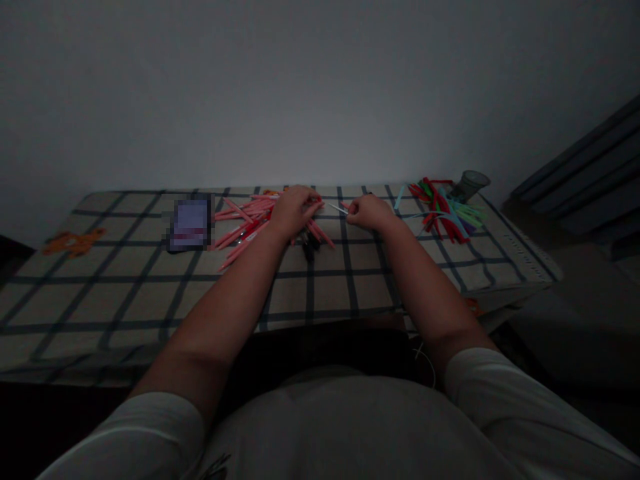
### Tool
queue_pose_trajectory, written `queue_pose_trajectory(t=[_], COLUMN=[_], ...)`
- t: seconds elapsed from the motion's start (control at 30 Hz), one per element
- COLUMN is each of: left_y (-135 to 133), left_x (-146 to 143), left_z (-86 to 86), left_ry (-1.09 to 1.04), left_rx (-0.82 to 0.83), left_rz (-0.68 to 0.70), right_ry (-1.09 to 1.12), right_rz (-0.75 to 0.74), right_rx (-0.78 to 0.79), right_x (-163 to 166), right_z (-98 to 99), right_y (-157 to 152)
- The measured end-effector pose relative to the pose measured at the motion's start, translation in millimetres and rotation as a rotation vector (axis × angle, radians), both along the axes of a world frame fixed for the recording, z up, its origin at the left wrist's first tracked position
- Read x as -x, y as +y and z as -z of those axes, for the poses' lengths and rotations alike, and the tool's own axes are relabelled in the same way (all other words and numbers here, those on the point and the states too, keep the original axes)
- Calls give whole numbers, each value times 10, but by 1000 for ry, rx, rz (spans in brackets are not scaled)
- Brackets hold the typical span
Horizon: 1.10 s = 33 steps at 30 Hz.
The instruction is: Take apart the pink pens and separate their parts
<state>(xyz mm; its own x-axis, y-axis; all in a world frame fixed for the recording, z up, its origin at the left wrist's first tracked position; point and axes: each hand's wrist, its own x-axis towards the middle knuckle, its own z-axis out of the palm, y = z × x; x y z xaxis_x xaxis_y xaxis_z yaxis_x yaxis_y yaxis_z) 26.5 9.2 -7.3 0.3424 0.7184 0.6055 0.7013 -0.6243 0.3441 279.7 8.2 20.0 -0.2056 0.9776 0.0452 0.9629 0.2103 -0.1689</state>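
Note:
My left hand (294, 212) is closed in a pinch above a pile of pink pens (240, 230), at the middle of the cloth-covered table. Something small and reddish shows at its fingertips, too blurred to name. Facing it, a short gap away, my right hand (369, 212) is closed on a thin white rod (337, 209) that points towards the left hand. A bit of pink also shows by the right fingertips. Several black pen ends (309, 247) stick out below my left hand, which hides part of the pile.
A phone (191, 223) with a blurred screen lies left of the pens. Further left is an orange fuzzy shape (75, 241). Red, green and blue pipe cleaners (443, 213) lie at right, beside a clear cup (470, 185). The wall (320, 93) stands close behind.

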Motion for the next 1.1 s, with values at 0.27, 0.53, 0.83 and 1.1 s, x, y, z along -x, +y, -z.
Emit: queue_pose_trajectory(t=[0.27, 0.53, 0.83, 1.1], left_y=[-11, 9, 22, 51], left_x=[-5, 1, -4, 3], left_z=[-16, -14, -3, 19], left_ry=[6, 30, 79, 137], left_rx=[12, -5, -61, -93], left_rz=[4, 22, 21, 41], right_ry=[196, 455, 927, 1355], right_rz=[-40, -147, -261, -177], right_rx=[-36, -27, 68, 117], right_x=[11, 58, 109, 137], right_z=[55, 87, 301, 206], right_y=[48, 76, 237, 256])
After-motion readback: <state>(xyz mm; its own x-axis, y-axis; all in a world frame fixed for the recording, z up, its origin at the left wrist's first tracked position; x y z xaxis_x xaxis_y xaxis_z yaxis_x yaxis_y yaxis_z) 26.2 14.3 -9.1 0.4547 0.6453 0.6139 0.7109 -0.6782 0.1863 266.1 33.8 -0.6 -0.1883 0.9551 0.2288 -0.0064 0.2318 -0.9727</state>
